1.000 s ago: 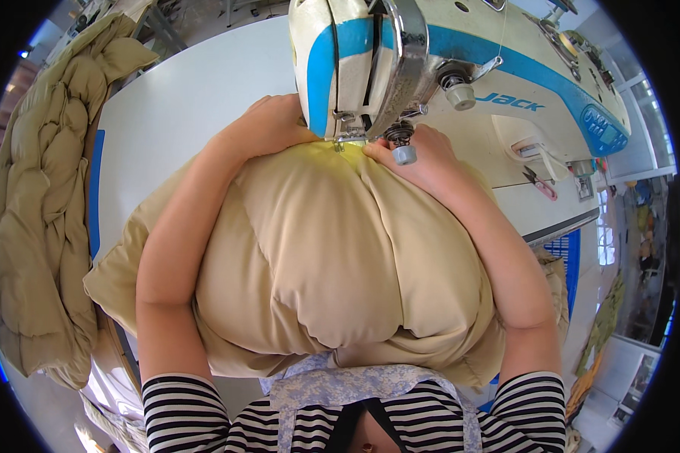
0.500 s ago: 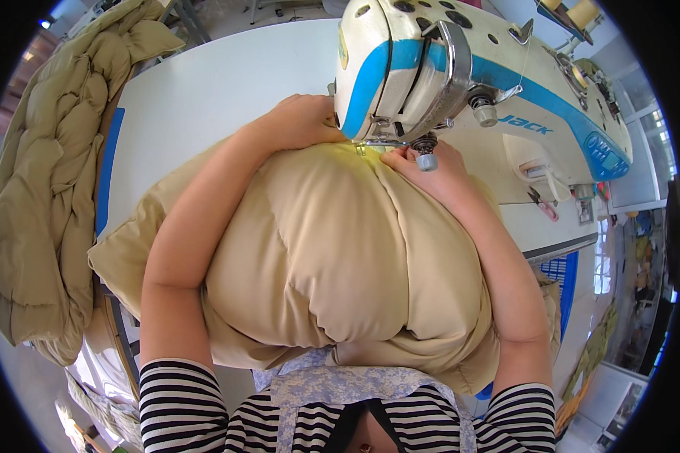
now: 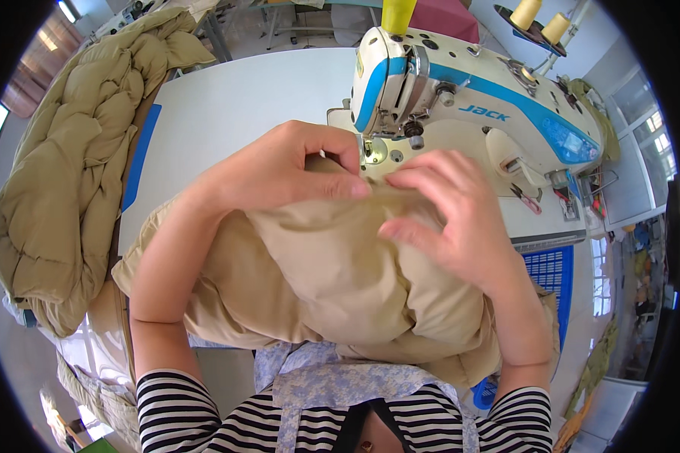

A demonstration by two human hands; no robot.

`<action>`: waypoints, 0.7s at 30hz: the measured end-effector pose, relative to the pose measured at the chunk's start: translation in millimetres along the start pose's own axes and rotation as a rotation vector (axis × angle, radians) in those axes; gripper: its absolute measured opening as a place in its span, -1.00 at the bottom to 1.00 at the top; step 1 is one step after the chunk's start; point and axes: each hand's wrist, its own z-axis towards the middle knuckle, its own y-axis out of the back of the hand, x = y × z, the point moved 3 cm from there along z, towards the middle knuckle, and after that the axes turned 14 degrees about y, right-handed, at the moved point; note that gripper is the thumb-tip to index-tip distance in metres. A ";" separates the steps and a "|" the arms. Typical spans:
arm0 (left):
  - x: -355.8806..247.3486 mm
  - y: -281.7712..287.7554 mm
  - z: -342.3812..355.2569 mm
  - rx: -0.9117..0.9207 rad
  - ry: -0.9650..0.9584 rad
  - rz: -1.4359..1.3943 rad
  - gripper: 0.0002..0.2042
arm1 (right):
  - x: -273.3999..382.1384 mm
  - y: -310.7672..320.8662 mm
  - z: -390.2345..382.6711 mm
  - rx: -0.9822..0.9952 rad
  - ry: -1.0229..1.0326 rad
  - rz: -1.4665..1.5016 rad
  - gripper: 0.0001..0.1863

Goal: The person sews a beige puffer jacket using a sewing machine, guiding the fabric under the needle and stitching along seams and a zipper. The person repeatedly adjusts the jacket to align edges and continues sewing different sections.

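A puffy tan padded garment point(image 3: 332, 264) lies bunched over the front of the table and my lap. My left hand point(image 3: 295, 162) pinches its upper edge between thumb and fingers, just in front of the sewing machine point(image 3: 461, 90). Beside it, my right hand point(image 3: 461, 208) is slightly blurred, with thumb and fingers spread apart. Its fingertips are close to the same edge; whether they touch it I cannot tell. Both hands are on the near side of the machine's needle area, where a small lamp lights the metal needle plate point(image 3: 375, 151). The garment's underside is hidden.
More tan padded pieces point(image 3: 60, 166) are heaped along the table's left side. Scissors with pink handles point(image 3: 527, 198) lie right of the machine, under its arm. A blue plastic basket point(image 3: 548, 272) stands below the table's right edge. Yellow thread cones point(image 3: 527, 13) sit on a stand behind.
Both hands have come toward me from under the needle, bringing the garment's edge away from the machine. The right hand has lifted and spread its fingers. The view has shifted, showing more background.
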 end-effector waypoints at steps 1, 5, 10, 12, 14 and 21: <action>-11.1 -2.6 -6.9 0.085 -0.039 -0.008 -0.72 | 15.0 -0.5 6.1 -0.004 -0.002 0.080 -0.61; -38.7 -15.2 -24.6 0.444 -0.114 0.032 -0.55 | 61.8 19.9 3.8 0.331 -0.084 0.553 -0.60; -56.9 -64.0 -30.5 0.647 -0.159 0.064 -0.39 | 115.4 88.5 -11.3 0.256 0.267 0.964 -0.71; -74.7 -66.8 -36.8 0.508 -0.424 0.171 -0.51 | 126.8 123.8 -15.2 0.279 0.322 1.045 -0.74; -93.7 -53.0 -55.1 0.384 -0.655 0.266 -0.64 | 128.3 150.7 -20.5 0.370 0.300 1.061 -0.74; -137.6 14.1 -235.5 -0.329 -0.551 0.515 -0.63 | 94.2 123.8 -7.2 0.415 0.337 1.015 -0.83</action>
